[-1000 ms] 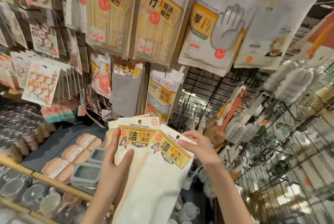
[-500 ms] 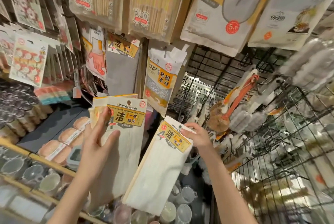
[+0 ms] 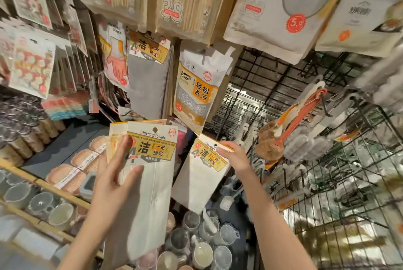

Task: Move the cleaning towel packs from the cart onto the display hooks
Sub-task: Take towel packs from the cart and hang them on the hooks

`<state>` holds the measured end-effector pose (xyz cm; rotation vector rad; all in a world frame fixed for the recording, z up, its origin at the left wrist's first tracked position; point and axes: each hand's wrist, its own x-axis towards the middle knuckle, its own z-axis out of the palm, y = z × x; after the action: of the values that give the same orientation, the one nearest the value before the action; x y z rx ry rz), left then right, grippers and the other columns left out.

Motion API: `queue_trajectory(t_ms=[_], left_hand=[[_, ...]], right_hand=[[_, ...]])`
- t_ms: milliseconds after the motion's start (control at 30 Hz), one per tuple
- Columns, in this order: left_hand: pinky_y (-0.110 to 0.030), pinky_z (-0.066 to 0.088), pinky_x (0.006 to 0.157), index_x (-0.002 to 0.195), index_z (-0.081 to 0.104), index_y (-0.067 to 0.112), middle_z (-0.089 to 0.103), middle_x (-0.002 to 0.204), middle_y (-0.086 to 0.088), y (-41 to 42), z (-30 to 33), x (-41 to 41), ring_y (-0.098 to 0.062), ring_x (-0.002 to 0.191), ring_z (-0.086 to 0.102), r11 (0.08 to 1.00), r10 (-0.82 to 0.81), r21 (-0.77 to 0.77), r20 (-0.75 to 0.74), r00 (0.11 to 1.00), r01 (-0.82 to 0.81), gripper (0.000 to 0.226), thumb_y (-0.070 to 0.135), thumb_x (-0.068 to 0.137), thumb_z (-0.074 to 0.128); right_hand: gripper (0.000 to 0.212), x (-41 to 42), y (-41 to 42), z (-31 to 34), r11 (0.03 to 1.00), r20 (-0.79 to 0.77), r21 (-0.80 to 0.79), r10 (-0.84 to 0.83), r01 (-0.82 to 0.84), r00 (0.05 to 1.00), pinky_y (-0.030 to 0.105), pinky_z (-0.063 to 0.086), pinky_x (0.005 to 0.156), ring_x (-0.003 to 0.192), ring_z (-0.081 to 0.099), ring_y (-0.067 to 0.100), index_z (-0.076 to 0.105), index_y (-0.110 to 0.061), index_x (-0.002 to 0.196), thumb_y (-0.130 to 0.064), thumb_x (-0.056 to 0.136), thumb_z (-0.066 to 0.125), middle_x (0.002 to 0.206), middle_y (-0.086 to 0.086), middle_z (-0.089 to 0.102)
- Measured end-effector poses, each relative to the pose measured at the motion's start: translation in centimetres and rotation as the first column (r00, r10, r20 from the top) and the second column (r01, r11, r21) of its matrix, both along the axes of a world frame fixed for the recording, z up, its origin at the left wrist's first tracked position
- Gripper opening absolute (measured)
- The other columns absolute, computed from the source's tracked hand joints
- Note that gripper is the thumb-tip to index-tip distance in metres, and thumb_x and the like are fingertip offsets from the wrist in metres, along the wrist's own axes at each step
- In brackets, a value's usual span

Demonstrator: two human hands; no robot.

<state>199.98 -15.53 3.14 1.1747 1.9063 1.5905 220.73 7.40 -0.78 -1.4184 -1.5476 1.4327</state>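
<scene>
Left hand [image 3: 113,173] of ours grips a stack of white cleaning towel packs [image 3: 148,182], thumb across the front, fingers curled behind, held low before the display; right hand [image 3: 236,157] pinches one single towel pack [image 3: 201,173] by its yellow header, just beside the stack; above them we see a grey towel pack [image 3: 148,78] hanging beside a cleaning sponge pack [image 3: 196,93]

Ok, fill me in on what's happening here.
A person is stocking a shop display. The left hand holds a stack of white towel packs; the right hand pinches a single pack by its top corner, apart from the stack. Neither is on a hook yet. Grey towel packs already hang above.
</scene>
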Motion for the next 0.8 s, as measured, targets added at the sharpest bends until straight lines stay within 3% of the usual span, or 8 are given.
queue_trajectory(t_ms=[100,300,433,500,633,700,800], left_hand=[[-0.009,0.022,0.097,0.136,0.026,0.059,0.034,0.134,0.030,-0.1,-0.3,0.1,0.030,0.117,0.028,1.000,0.000,-0.006,-0.015,1.000,0.000,0.071,0.024,0.085,0.062],[-0.022,0.026,0.101,0.138,0.023,0.061,0.035,0.132,0.040,-0.4,-1.1,-0.1,0.013,0.128,0.031,0.999,0.016,-0.041,0.000,1.000,-0.016,0.074,0.029,0.084,0.063],[-0.029,0.024,0.104,0.143,0.025,0.048,0.034,0.121,0.056,-0.4,-0.7,0.7,0.008,0.128,0.032,0.998,0.017,-0.052,-0.014,1.000,-0.017,0.074,0.022,0.086,0.064],[-0.026,0.023,0.104,0.141,0.026,0.053,0.038,0.124,0.046,-0.5,-0.7,0.8,0.018,0.122,0.033,0.999,0.021,-0.038,0.006,1.000,-0.021,0.073,0.025,0.085,0.064],[-0.018,0.023,0.103,0.134,0.028,0.064,0.042,0.135,0.016,-0.6,-0.7,1.2,0.023,0.118,0.035,0.999,0.029,-0.015,0.025,0.999,-0.029,0.073,0.030,0.083,0.067],[-0.017,0.023,0.103,0.132,0.027,0.067,0.042,0.138,0.013,-0.6,-0.7,1.4,0.023,0.119,0.034,1.000,0.025,-0.011,0.017,1.000,-0.025,0.073,0.036,0.082,0.071],[-0.027,0.025,0.106,0.133,0.025,0.068,0.043,0.139,0.016,-0.5,-0.7,1.5,0.013,0.126,0.034,0.999,0.026,-0.020,0.011,1.000,-0.026,0.071,0.050,0.077,0.064]], right_hand=[[0.025,0.0,0.2,-0.4,1.000,-0.012,0.013,-0.010,0.010,1.000,0.008,0.046,0.054,0.078,0.061,0.010,0.063,-0.004,0.109,-0.004,0.085,0.066,0.103,0.009,0.062],[0.025,0.1,0.3,-0.9,1.000,-0.059,0.018,0.007,-0.006,0.998,0.009,0.049,0.057,0.082,0.062,0.011,0.064,-0.009,0.110,-0.003,0.085,0.064,0.103,0.006,0.063],[0.022,0.0,0.8,-1.0,0.999,-0.062,0.003,0.038,-0.038,0.997,0.012,0.051,0.060,0.083,0.064,0.007,0.064,-0.017,0.106,-0.006,0.087,0.064,0.104,0.004,0.065],[0.022,0.1,1.1,-1.2,0.999,-0.050,0.006,0.043,-0.042,0.998,0.013,0.051,0.062,0.084,0.064,0.009,0.063,-0.017,0.106,-0.006,0.087,0.063,0.106,0.006,0.065],[0.024,0.3,1.9,-1.5,0.999,-0.047,0.027,0.043,-0.042,0.998,0.017,0.052,0.070,0.093,0.064,0.017,0.064,-0.014,0.109,-0.008,0.086,0.065,0.113,0.010,0.065],[0.025,0.4,2.1,-1.7,0.998,-0.049,0.040,0.051,-0.049,0.997,0.021,0.051,0.076,0.101,0.062,0.018,0.065,-0.014,0.109,-0.007,0.084,0.067,0.113,0.007,0.065],[0.029,0.3,2.3,-1.9,0.998,-0.044,0.056,0.003,-0.001,0.999,0.027,0.051,0.080,0.106,0.059,0.017,0.062,-0.012,0.109,-0.006,0.082,0.070,0.110,0.005,0.063]])
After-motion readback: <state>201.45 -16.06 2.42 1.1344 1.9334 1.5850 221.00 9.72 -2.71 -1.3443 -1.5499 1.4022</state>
